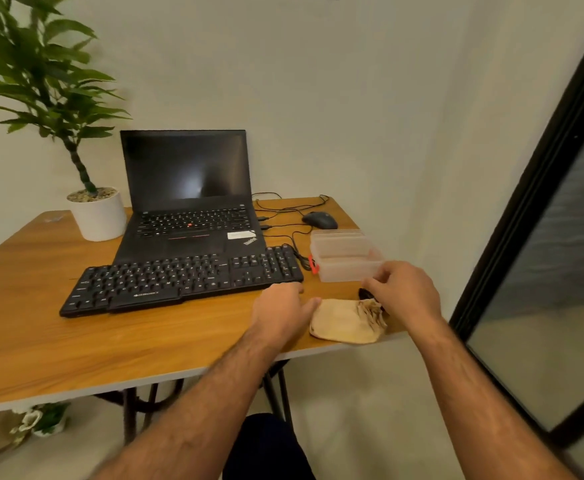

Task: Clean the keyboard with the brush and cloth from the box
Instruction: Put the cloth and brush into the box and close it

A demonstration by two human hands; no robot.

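The black keyboard lies on the wooden table in front of a laptop. To its right stands the clear plastic box with a red latch, lid open. A beige cloth lies folded near the table's front edge. The brush rests on the cloth's right end, tan bristles showing and its dark handle running under my right hand, whose fingers curl around it. My left hand lies palm down on the table by the keyboard's right front corner, holding nothing, thumb touching the cloth.
An open black laptop stands behind the keyboard. A white potted plant is at the back left. A mouse and loose cables lie behind the box. A dark-framed glass door is close on the right.
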